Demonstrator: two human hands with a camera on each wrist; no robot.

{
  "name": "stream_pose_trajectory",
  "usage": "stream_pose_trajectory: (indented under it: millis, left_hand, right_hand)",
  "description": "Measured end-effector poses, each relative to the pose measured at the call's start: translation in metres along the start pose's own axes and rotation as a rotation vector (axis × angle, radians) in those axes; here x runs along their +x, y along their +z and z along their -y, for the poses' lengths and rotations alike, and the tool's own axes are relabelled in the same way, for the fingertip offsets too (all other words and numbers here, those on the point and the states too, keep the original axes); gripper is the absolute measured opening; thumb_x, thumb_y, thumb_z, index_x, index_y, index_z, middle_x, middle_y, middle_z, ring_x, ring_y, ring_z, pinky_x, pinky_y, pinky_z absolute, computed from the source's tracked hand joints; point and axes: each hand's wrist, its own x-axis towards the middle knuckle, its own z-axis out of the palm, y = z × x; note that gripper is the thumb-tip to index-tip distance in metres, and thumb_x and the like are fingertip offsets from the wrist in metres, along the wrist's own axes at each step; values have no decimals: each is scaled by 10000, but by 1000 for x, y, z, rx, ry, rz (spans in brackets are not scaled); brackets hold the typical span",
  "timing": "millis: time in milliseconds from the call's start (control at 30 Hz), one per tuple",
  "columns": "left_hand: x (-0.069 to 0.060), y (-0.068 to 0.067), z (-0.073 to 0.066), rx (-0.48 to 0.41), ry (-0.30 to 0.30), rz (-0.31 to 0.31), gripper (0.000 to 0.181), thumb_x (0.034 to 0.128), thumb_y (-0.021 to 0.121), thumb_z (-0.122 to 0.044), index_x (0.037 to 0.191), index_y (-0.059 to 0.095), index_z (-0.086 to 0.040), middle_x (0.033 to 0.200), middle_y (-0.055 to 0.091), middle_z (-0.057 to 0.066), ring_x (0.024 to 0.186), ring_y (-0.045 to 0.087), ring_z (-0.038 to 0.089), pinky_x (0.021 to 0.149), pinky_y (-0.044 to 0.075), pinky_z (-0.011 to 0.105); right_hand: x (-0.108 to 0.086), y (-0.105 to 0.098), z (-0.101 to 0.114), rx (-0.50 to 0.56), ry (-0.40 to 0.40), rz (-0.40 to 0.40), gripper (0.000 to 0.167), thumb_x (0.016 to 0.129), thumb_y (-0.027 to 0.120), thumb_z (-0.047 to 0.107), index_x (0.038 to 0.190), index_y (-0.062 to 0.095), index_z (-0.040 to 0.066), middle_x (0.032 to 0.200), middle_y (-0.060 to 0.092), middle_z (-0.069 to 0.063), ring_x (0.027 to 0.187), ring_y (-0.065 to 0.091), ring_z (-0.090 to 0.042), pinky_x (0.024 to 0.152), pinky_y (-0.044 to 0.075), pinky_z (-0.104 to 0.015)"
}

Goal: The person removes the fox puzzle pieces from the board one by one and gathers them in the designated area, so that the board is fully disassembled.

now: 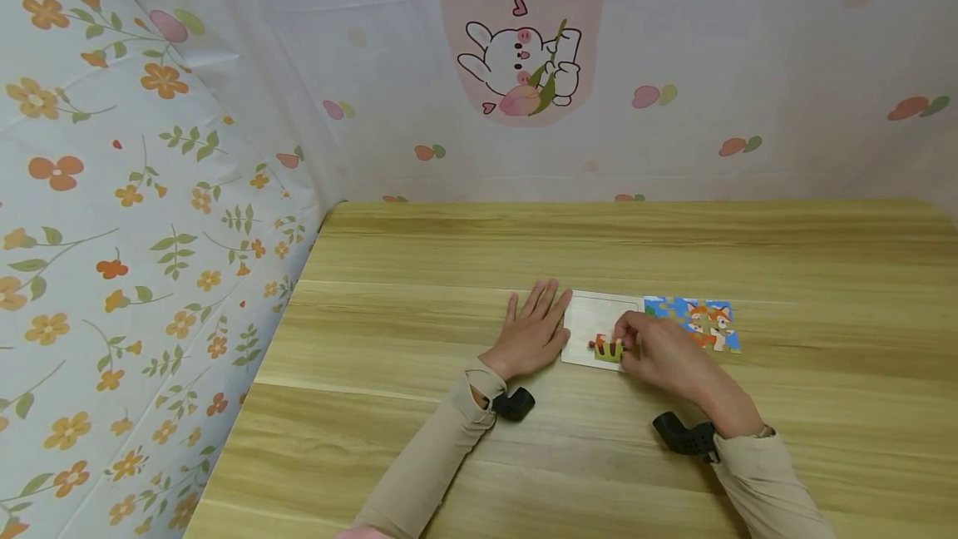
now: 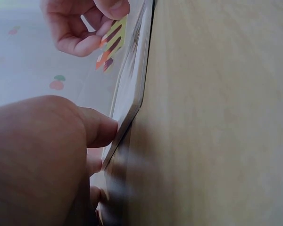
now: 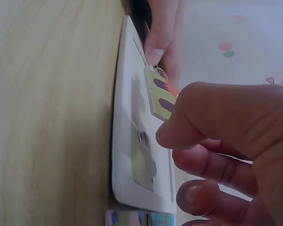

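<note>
A white puzzle tray (image 1: 599, 312) lies flat on the table. My left hand (image 1: 530, 337) rests at its left edge with fingers extended, and the thumb (image 2: 101, 127) touches the rim in the left wrist view. Between thumb and fingers, my right hand (image 1: 666, 356) pinches a yellow-green puzzle piece (image 3: 160, 96) with dark stripes and some orange, held tilted above the tray. Beneath that hand, another piece (image 3: 142, 165) lies inside the tray in the right wrist view; its picture is blurred. To the tray's right is a joined puzzle section (image 1: 718, 324) showing orange animals on blue, partly hidden by the right hand.
The wood-grain table (image 1: 404, 331) stretches out around the tray. A white printed cloth (image 1: 374, 48) with a rabbit drawing hangs behind it, and a flowered cloth (image 1: 150, 273) is on the left. A black wrist camera (image 1: 515, 404) sits on the left wrist.
</note>
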Motion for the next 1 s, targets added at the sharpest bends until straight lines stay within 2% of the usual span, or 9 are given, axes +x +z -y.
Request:
stream_pose_trajectory:
  millis: [233,467,700,1000]
  left_hand:
    - [1,1,1,0,-3,1,562,1014,296,-336,1514,95,-175,1557,-2,37,1405,-72,169,1087,-32,501]
    - [1,1,1,-3,-5,1,567,1012,300,-337,1514,91,-179,1557,-4,37,1406,-72,172,1087,-35,501]
    - [0,1,1,-11,-5,6,566,1012,296,-337,1514,87,-179,1556,-12,36,1404,-80,170,1085,-44,502]
    - [1,1,1,-14,-4,11,568,1013,289,-342,1514,73,-185,1555,-24,31,1402,-93,165,1085,-54,496]
  right_hand:
    - [-3,-8,-3,-8,5,-27,232,658,629,-54,831,575,90,673,477,64,536,382,-37,479,343,-223]
    - [-7,-16,-9,5,47,-40,249,655,632,-45,855,561,85,673,461,51,576,393,-63,510,343,-226]
    - [-12,-23,-15,-10,11,-114,249,658,639,-57,853,564,78,706,470,39,553,372,-38,492,332,-225]
    - [-21,-34,-23,-18,78,-108,249,662,670,-31,878,582,59,750,493,29,578,394,-76,512,351,-235]
